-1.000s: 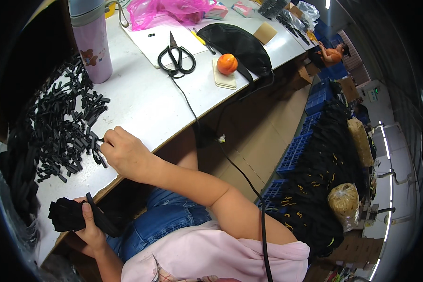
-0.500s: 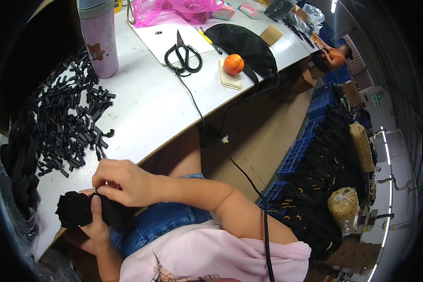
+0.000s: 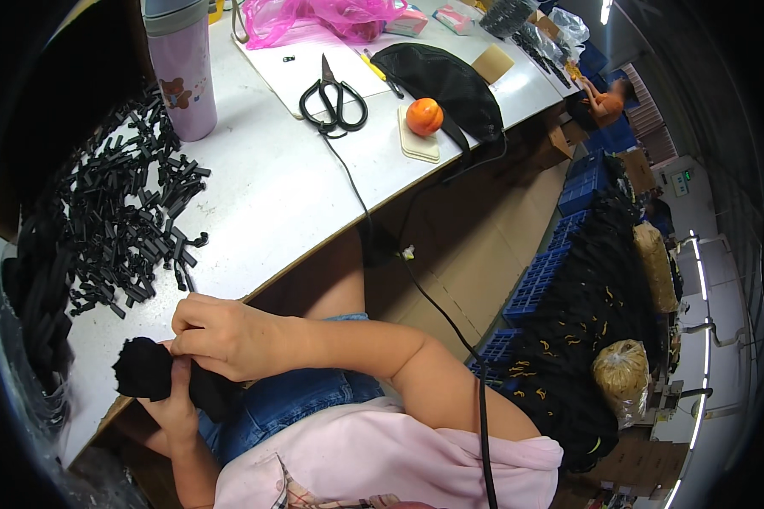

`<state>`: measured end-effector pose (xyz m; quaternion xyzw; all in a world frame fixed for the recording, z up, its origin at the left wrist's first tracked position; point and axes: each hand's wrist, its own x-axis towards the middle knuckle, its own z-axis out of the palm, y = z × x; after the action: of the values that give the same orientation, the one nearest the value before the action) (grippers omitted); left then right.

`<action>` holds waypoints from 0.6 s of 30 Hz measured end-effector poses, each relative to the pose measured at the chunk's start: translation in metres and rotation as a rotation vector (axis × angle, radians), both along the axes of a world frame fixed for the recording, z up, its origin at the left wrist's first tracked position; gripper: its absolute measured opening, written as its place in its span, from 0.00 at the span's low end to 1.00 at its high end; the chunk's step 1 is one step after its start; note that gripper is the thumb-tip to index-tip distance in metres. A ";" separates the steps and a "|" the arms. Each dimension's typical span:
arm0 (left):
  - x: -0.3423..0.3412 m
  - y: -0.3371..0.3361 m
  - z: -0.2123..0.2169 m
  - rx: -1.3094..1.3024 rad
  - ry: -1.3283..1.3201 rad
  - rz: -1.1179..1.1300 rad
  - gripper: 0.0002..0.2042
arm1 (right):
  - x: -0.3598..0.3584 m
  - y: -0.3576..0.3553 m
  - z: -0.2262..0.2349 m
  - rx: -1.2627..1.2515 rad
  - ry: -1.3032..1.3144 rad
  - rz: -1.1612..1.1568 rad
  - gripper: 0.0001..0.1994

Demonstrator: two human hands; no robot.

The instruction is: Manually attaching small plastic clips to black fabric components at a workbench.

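A bundle of black fabric (image 3: 144,370) is gripped in my left hand (image 3: 175,412), thumb pressed over it, at the table's near edge above my lap. Close against it, my right hand (image 3: 238,339) is closed with its fingers pinched at the fabric's upper side. What lies between those fingertips is hidden. Just beyond my hands, a heap of small black plastic pieces (image 3: 127,229), like buckles or clips, spreads over the white table (image 3: 255,204).
A lilac tumbler (image 3: 187,85) stands behind the heap. Black-handled scissors (image 3: 333,102), an orange fruit (image 3: 424,116), a black cap-like cloth item (image 3: 446,81) and a pink plastic bag (image 3: 314,19) lie farther along. A black cord (image 3: 437,301) hangs across; blue crates (image 3: 535,280) stand right.
My right hand has shifted slightly, its fingers still at the fabric. The bundle in my left hand has turned and moved a little right, showing a rounder end.
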<state>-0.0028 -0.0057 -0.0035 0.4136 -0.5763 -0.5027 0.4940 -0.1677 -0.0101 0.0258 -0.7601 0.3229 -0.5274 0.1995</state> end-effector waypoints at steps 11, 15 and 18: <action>0.001 0.003 -0.005 0.108 0.222 0.078 0.13 | 0.019 0.007 -0.007 0.477 -0.468 -0.058 0.05; -0.002 0.002 -0.010 -0.023 0.161 0.118 0.12 | 0.022 0.009 -0.010 0.461 -0.390 -0.082 0.05; -0.003 0.004 -0.009 -0.027 0.183 0.139 0.12 | 0.024 0.009 -0.011 0.471 -0.444 -0.039 0.04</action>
<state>-0.0062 -0.0019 -0.0121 0.3982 -0.5058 -0.4950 0.5837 -0.1438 -0.0016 0.0150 -0.5530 0.3992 -0.5950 0.4252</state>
